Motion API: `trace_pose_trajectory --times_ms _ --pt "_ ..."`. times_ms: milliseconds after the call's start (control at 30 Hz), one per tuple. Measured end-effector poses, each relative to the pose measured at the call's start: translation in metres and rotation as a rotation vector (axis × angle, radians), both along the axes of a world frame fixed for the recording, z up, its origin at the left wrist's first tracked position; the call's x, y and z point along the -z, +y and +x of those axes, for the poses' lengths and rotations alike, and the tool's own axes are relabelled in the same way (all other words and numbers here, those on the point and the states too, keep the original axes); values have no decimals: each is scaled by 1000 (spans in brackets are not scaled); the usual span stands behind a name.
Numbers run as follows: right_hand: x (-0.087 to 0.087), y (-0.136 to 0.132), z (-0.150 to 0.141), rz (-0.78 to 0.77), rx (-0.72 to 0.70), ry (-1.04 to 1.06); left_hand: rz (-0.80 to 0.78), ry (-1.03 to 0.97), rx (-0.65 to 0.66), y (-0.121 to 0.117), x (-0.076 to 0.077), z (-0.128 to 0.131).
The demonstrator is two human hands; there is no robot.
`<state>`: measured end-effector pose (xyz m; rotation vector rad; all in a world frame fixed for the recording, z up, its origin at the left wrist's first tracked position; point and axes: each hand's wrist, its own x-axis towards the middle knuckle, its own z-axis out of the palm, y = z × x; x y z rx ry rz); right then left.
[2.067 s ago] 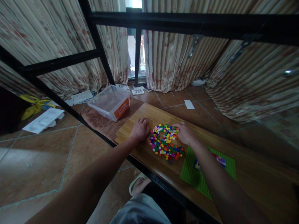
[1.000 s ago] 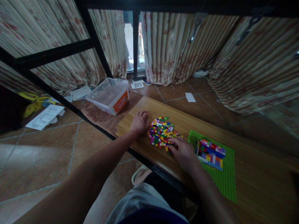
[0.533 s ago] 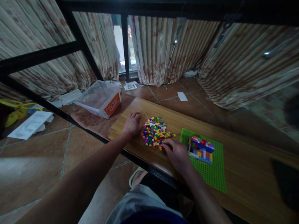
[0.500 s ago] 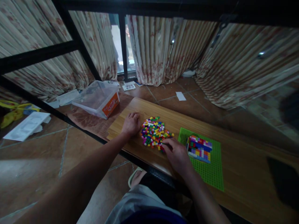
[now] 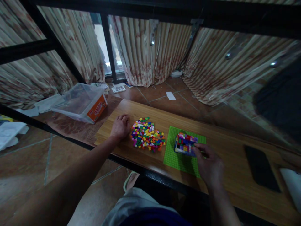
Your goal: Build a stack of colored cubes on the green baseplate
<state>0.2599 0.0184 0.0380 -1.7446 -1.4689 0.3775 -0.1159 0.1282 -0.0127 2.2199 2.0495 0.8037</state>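
Observation:
My left hand (image 5: 119, 126) rests palm down on the wooden tabletop (image 5: 225, 160), its fingers curled under beside a pile of small loose toy bricks (image 5: 147, 133) in many colours. What those fingers hold, if anything, is hidden. My right hand (image 5: 209, 160) is over the right part of a green studded baseplate (image 5: 171, 150). Its thumb and forefinger are pinched together at the right edge of a multicoloured brick structure (image 5: 184, 144), which stands on the baseplate. Anything between these fingertips is too small or covered to make out.
A clear plastic box (image 5: 80, 100) with an orange label stands past the table's left end. A dark flat phone-like object (image 5: 262, 168) lies to the right, near a pale object (image 5: 293, 182) at the frame edge. Black metal bars (image 5: 105, 40) and curtains (image 5: 138, 50) are beyond.
My right hand has gone from the edge of the brick pile rightward to the brick structure. My left hand stays beside the pile. The whole view has shifted to the right.

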Motion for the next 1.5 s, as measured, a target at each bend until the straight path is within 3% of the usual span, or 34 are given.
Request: trace_pose_trajectory --times_ms 167,433,733,967,1367,1500 --pt "13 16 9 99 -41 3 11 2 2 0 -1 0" --pt "21 20 2 118 22 74 20 18 4 0 0 0" --pt "41 26 -2 16 110 623 14 -11 3 1 -1 0" --pt "36 29 -5 -33 132 766 4 -7 2 1 0 0" --pt "44 27 -1 3 68 695 5 4 10 1 0 0" --pt "38 16 -4 100 161 609 7 12 3 1 0 1"
